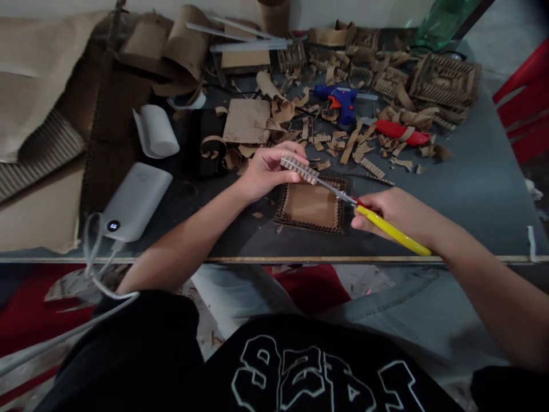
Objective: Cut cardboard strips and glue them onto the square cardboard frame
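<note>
Trimming step in hand, by judgement: left hand (265,171) pinching a corrugated cardboard strip (299,169) above the square cardboard tray (311,205), at worktop (480,189) centre. Right hand (397,213) closed around yellow-handled scissors (372,214), blades meeting the strip's end. Long axis of strip running from 10 to 4 o'clock, free end toward 4. Next: probably a steady closing of blades, strip held firm.

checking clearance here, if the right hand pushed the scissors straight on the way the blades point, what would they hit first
The right hand aims the scissors up and to the left. The blade tips already meet the corrugated cardboard strip pinched in the left hand, so the strip comes first, then probably the left fingers behind it; depth is unclear.
</note>
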A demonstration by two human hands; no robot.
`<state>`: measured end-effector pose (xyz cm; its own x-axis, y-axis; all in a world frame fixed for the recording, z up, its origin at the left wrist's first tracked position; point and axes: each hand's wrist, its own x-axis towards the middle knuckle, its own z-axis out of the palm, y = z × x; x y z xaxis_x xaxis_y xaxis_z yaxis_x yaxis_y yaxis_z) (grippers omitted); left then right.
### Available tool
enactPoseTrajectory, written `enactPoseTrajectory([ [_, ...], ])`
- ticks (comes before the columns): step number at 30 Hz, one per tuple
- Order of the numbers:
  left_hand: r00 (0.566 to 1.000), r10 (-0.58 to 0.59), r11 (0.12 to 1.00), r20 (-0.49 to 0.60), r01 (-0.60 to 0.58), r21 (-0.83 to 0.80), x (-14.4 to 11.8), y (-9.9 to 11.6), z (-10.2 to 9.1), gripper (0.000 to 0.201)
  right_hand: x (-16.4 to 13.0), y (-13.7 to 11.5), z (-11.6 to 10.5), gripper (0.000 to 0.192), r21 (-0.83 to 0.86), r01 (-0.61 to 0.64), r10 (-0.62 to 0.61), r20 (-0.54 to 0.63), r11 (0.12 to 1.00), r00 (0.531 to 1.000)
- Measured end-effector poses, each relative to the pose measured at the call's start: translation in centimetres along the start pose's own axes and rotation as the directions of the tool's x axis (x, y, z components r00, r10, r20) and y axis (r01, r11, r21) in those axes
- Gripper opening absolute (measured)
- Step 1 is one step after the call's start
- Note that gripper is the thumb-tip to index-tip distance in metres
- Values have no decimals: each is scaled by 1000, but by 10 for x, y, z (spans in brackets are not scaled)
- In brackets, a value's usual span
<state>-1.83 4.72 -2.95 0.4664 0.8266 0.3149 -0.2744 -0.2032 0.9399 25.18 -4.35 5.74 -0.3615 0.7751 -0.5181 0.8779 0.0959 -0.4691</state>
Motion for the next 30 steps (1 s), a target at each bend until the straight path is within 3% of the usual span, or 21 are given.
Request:
enactPoseTrajectory([
  [5, 997, 49, 999, 55, -49, 2, -2, 2, 7, 30, -4, -2, -3, 72, 39, 4, -5, 23, 999, 1000],
  [13, 1000, 18, 996, -2, -18, 86, 0, 9, 7, 40, 0, -5, -1, 71, 16, 19, -18, -15, 1000, 1000],
  [21, 988, 6, 999, 156, -14, 50, -2, 11, -1, 38, -4, -2, -2, 78, -111, 39, -36, 35, 993, 999],
  [30, 979, -32, 967, 199, -20, 254, 1, 12, -9, 45, -3, 6, -4, 80, -186, 61, -41, 107, 981, 993],
])
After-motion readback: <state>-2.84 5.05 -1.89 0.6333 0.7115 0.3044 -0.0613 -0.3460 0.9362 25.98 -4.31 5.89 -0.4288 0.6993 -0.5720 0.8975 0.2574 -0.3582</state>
